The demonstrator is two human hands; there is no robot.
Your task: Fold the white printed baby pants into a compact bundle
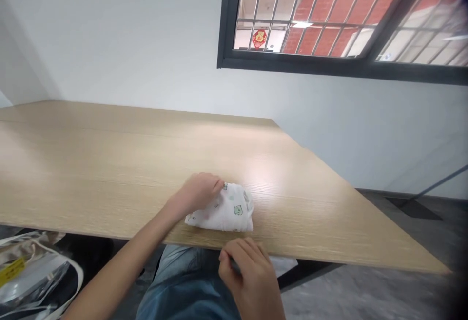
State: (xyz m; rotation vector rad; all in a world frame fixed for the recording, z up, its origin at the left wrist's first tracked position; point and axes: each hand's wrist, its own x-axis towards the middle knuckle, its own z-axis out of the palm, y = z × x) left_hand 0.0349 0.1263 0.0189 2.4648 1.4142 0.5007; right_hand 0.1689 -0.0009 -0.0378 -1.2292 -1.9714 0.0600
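White cloth (pixel 228 211), seemingly folded, lies against the left hand (pixel 197 194).

No legible text anywhere in view. Lower L corner: a yellow label (pixel 11 271) sits on a crinkled silver foil bag (pixel 32 276); dark marks on it look like print, but too blurred & angled to read. Through the barred window (pixel 292 12), on the far wall: a red diamond-shaped sign (pixel 259 38) w/ a gold mark at its centre, too small to make out. The white cloth (pixel 228 210) carries small green cartoon animal prints, pics only, no readable words.
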